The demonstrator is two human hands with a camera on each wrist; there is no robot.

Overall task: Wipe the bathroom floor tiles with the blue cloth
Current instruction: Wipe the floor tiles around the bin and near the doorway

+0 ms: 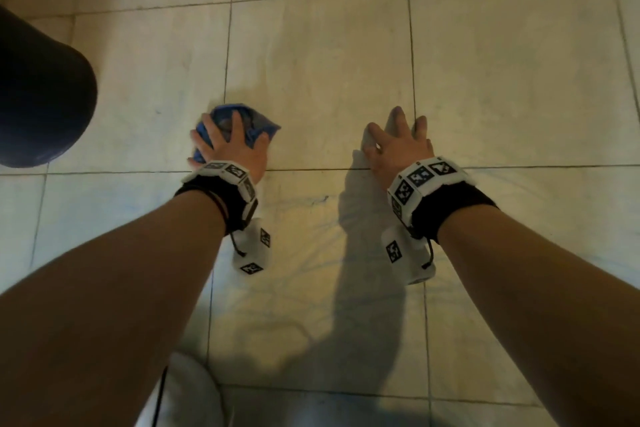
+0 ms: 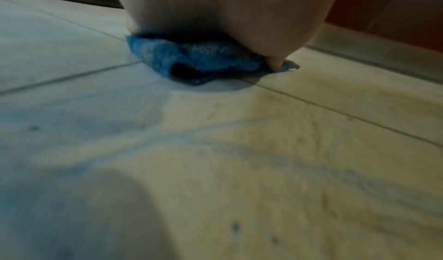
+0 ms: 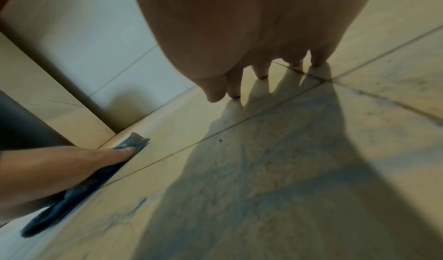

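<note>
No readable txt, labels or nos.; only b/w coded squares on wrist bands [image 1: 420, 180].

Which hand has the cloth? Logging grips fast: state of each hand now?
Left hand: spread fingers press the blue cloth onto the floor tiles.
Right hand: open, fingertips on tiles.

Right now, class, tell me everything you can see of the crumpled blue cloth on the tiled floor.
The crumpled blue cloth looks like soft, fuzzy fabric, bunched into a low wad with folds and a greyer patch on top. It lies flat on the pale floor tiles beside a grout line. The left hand presses down on it with spread fingers; its edges poke out around them.
</note>
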